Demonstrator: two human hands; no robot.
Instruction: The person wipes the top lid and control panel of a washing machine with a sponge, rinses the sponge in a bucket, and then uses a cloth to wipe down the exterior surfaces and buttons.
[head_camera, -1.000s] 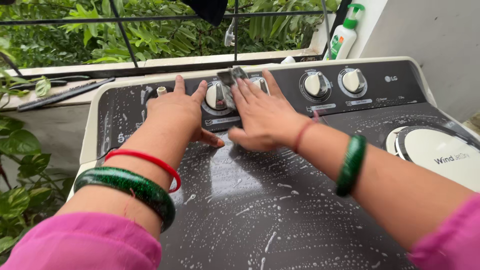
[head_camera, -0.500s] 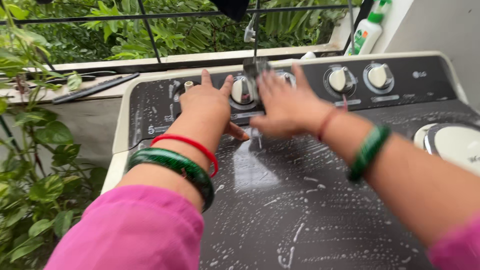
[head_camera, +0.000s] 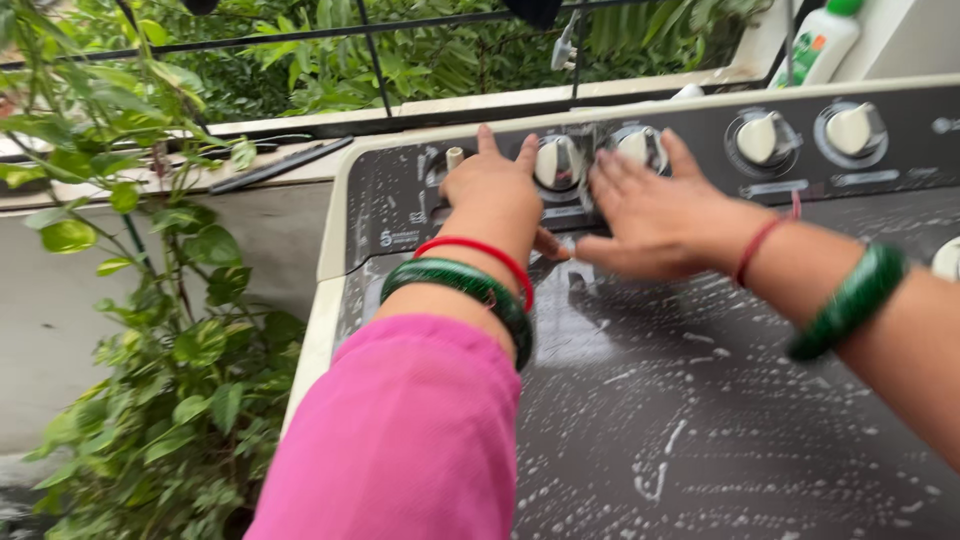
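Both hands flat & open on washer's (head_camera: 700, 400) back panel, gripping nothing: left hand (head_camera: 490, 185) by 1st knob (head_camera: 556, 160), right hand (head_camera: 650, 215) under 2nd knob (head_camera: 634, 146); soapy wet top prob. slick, knobs rigid, best pinched at ridge.

Both hands (head_camera: 590, 200) rest on the washing machine (head_camera: 700, 400), plants (head_camera: 150, 300) left.

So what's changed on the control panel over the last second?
The scrub pad that stuck up past the right hand fingertips no longer shows; that hand now lies flat between the knobs. The left hand stays pressed on the panel, and the soapy lid is unchanged.
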